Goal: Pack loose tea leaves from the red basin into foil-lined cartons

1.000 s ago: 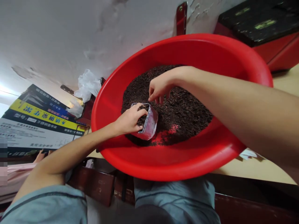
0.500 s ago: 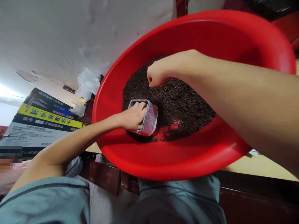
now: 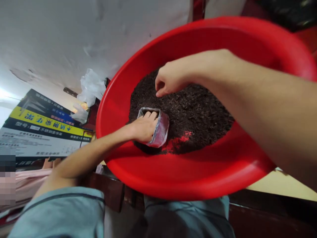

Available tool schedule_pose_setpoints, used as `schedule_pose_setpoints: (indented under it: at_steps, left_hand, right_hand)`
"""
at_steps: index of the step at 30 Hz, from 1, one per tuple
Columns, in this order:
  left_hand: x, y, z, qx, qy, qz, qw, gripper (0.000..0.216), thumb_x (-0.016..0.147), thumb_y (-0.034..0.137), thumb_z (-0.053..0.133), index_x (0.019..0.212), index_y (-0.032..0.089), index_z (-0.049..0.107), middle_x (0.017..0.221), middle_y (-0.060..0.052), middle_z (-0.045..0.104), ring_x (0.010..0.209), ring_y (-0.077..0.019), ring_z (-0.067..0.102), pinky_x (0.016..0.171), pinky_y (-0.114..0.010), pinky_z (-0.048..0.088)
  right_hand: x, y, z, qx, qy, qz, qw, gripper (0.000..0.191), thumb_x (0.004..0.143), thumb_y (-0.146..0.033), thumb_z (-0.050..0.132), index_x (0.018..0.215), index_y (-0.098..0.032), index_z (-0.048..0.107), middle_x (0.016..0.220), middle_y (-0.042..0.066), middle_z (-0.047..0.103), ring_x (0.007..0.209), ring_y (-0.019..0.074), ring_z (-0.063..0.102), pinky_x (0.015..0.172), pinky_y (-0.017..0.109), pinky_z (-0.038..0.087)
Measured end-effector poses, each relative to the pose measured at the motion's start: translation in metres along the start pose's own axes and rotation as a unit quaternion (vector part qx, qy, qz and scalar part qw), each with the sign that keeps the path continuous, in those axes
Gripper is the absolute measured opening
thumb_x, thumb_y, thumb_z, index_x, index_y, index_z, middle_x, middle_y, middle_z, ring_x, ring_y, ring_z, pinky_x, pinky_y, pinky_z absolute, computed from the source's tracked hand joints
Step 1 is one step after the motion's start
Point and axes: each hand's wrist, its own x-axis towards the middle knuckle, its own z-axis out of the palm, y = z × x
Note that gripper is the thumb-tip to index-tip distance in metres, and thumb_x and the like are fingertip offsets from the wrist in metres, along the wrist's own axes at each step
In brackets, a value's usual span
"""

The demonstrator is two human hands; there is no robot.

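Note:
A wide red plastic tub (image 3: 183,177) holds a layer of dark, loose, grain-like material (image 3: 198,105). Tilted on this material, at the tub's left side, rests a clear square plastic container (image 3: 162,130). My left hand (image 3: 145,127) grips it, the fingers bent in over its mouth and their tips hidden inside. Above the dark material, up and to the right of the container, hovers my right hand (image 3: 167,81). Its fingers are curled with the thumb close to them; anything held in them is hidden from view.
A printed cardboard box (image 3: 47,127) stands at the left, near crumpled clear plastic bags (image 3: 91,87). Behind the tub rises a pale wall (image 3: 61,43). Part of a person in pink clothing (image 3: 34,181) shows at the lower left. A pale tabletop (image 3: 284,183) lies under the tub.
My right hand's fingers have loosened slightly, with a gap now showing inside the curl. The left hand stays at the container. The whole view has shifted a little.

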Motion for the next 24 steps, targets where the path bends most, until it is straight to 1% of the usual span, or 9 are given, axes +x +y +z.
schedule_pose_setpoints:
  at_steps: [3, 6, 7, 9, 11, 14, 16, 21, 24]
  left_hand:
    - [-0.009, -0.003, -0.005, -0.007, 0.027, 0.009, 1.0, 0.05, 0.089, 0.03, 0.062, 0.132, 0.005, 0.057, 0.133, -0.027, 0.057, 0.12, -0.0398, 0.059, 0.103, -0.05, 0.052]
    - [-0.02, -0.009, -0.007, -0.048, 0.06, 0.037, 0.996, 0.052, 0.092, 0.033, 0.065, 0.139, 0.01, 0.058, 0.143, -0.024, 0.055, 0.124, -0.0363, 0.061, 0.104, -0.046, 0.054]
    - [-0.023, -0.012, -0.007, -0.063, 0.067, 0.045, 0.995, 0.052, 0.094, 0.035, 0.066, 0.14, 0.012, 0.059, 0.147, -0.024, 0.053, 0.129, -0.0368, 0.061, 0.106, -0.046, 0.053]
    - [-0.027, -0.016, -0.007, -0.087, 0.08, 0.058, 0.991, 0.046, 0.096, 0.035, 0.067, 0.138, 0.016, 0.064, 0.153, -0.022, 0.051, 0.137, -0.038, 0.057, 0.11, -0.046, 0.051]
    - [-0.031, -0.02, -0.008, -0.111, 0.105, 0.081, 0.985, 0.038, 0.097, 0.033, 0.068, 0.132, 0.019, 0.069, 0.156, -0.02, 0.053, 0.142, -0.0365, 0.056, 0.114, -0.045, 0.049]
    - [-0.035, -0.025, -0.01, -0.147, 0.148, 0.121, 0.971, 0.033, 0.095, 0.027, 0.071, 0.128, 0.024, 0.074, 0.152, -0.013, 0.061, 0.141, -0.0326, 0.059, 0.117, -0.042, 0.046]
    - [-0.038, -0.028, -0.011, -0.169, 0.16, 0.132, 0.964, 0.033, 0.092, 0.022, 0.072, 0.125, 0.028, 0.076, 0.146, -0.009, 0.067, 0.136, -0.0307, 0.063, 0.118, -0.041, 0.045]
    - [-0.047, -0.037, -0.013, -0.267, 0.201, 0.132, 0.933, 0.032, 0.088, 0.021, 0.072, 0.118, 0.032, 0.079, 0.138, -0.004, 0.074, 0.128, -0.03, 0.069, 0.115, -0.043, 0.049]
    - [-0.051, -0.039, -0.012, -0.362, 0.256, 0.095, 0.892, 0.042, 0.088, 0.025, 0.073, 0.128, 0.034, 0.075, 0.117, -0.003, 0.081, 0.104, -0.0297, 0.077, 0.101, -0.043, 0.057]
  right_hand:
    - [0.004, 0.007, 0.003, -0.084, -0.015, -0.007, 0.996, 0.042, 0.089, -0.048, 0.077, 0.121, -0.022, 0.082, 0.111, 0.008, 0.081, 0.105, 0.0241, 0.075, 0.085, 0.03, 0.045]
    - [0.006, 0.014, 0.005, -0.1, -0.024, 0.006, 0.995, 0.042, 0.094, -0.048, 0.07, 0.121, -0.019, 0.082, 0.111, 0.008, 0.081, 0.105, 0.0219, 0.075, 0.084, 0.028, 0.045]
    - [0.006, 0.017, 0.005, -0.103, -0.03, 0.013, 0.994, 0.047, 0.098, -0.052, 0.06, 0.117, -0.016, 0.083, 0.11, 0.008, 0.081, 0.105, 0.0214, 0.075, 0.084, 0.028, 0.044]
    - [0.008, 0.023, 0.005, -0.102, -0.034, 0.029, 0.994, 0.071, 0.104, -0.056, 0.032, 0.103, -0.008, 0.084, 0.109, 0.008, 0.079, 0.107, 0.0197, 0.073, 0.084, 0.029, 0.042]
    - [0.01, 0.029, 0.006, -0.09, -0.03, 0.034, 0.995, 0.081, 0.106, -0.056, 0.021, 0.094, -0.007, 0.084, 0.112, 0.008, 0.079, 0.109, 0.0188, 0.072, 0.085, 0.03, 0.042]
    - [0.013, 0.036, 0.009, -0.074, -0.023, 0.018, 0.997, 0.051, 0.1, -0.06, 0.055, 0.108, -0.019, 0.085, 0.118, 0.006, 0.079, 0.113, 0.0217, 0.072, 0.09, 0.029, 0.047]
    - [0.014, 0.037, 0.011, -0.068, -0.035, 0.009, 0.997, 0.041, 0.09, -0.057, 0.074, 0.118, -0.027, 0.082, 0.118, 0.003, 0.08, 0.111, 0.0251, 0.072, 0.092, 0.032, 0.051]
    - [0.011, 0.029, 0.015, -0.068, -0.065, 0.012, 0.995, 0.042, 0.088, -0.054, 0.077, 0.123, -0.03, 0.079, 0.111, 0.003, 0.079, 0.107, 0.0285, 0.071, 0.094, 0.039, 0.054]
    - [0.011, 0.028, 0.017, -0.074, -0.072, 0.013, 0.995, 0.044, 0.087, -0.055, 0.077, 0.123, -0.03, 0.079, 0.11, 0.003, 0.079, 0.106, 0.0287, 0.071, 0.094, 0.04, 0.054]
